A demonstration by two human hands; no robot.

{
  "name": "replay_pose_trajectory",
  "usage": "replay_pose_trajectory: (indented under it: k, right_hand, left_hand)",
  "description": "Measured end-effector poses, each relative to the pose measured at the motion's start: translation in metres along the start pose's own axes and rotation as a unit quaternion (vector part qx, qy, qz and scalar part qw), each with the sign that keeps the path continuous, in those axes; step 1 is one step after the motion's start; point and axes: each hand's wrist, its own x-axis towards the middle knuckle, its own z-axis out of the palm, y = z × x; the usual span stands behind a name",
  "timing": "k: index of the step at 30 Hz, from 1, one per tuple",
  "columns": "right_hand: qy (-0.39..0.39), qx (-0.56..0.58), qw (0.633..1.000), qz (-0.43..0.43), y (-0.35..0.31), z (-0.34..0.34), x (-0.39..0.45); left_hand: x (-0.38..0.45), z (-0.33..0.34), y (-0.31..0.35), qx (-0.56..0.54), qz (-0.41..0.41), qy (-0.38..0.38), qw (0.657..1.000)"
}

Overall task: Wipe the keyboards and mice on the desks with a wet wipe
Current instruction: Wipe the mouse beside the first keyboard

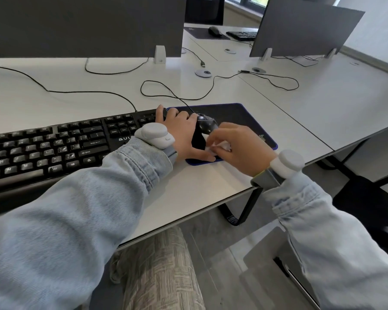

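Observation:
A black wired mouse [207,124] sits on a dark mouse pad [238,115] with a blue edge, right of a black keyboard [54,146]. My left hand [182,135] lies over the mouse's left side, fingers spread onto the keyboard's right end, thumb on the pad. My right hand [240,148] pinches a white wet wipe [217,146] against the near end of the mouse. Most of the wipe is hidden under the fingers.
Black cables [166,90] loop across the white desk [211,182] behind the pad. Grey divider panels [83,25] stand at the back. A second keyboard [242,35] and mouse [215,31] lie on the far desk. A dark chair [367,204] is at the right.

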Motion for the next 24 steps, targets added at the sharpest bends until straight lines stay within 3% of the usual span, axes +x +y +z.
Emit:
replay_pose_trajectory:
  k: [3, 6, 9, 16, 21, 24]
  right_hand:
    - [0.044, 0.003, 0.998, 0.041, 0.015, -0.007, -0.009]
    - [0.131, 0.012, 0.978, 0.162, 0.04, -0.014, 0.003]
    - [0.073, 0.021, 0.969, 0.233, 0.051, -0.008, 0.021]
    - [0.018, -0.007, 0.982, 0.19, 0.018, 0.001, -0.002]
    - [-0.028, 0.031, 0.997, 0.071, -0.014, -0.002, -0.023]
    - [0.04, 0.056, 0.991, 0.115, -0.006, -0.006, -0.018]
  left_hand:
    - [0.0, -0.001, 0.001, 0.006, 0.005, -0.007, 1.0]
    - [0.001, -0.001, 0.001, 0.015, -0.005, -0.009, 1.0]
    - [0.001, 0.0, 0.003, 0.004, -0.011, 0.005, 1.0]
    - [0.008, 0.0, -0.005, -0.012, 0.004, 0.023, 1.0]
    - [0.005, -0.004, -0.002, -0.011, -0.005, 0.021, 1.0]
    - [-0.007, -0.011, -0.006, -0.025, -0.012, 0.027, 0.999]
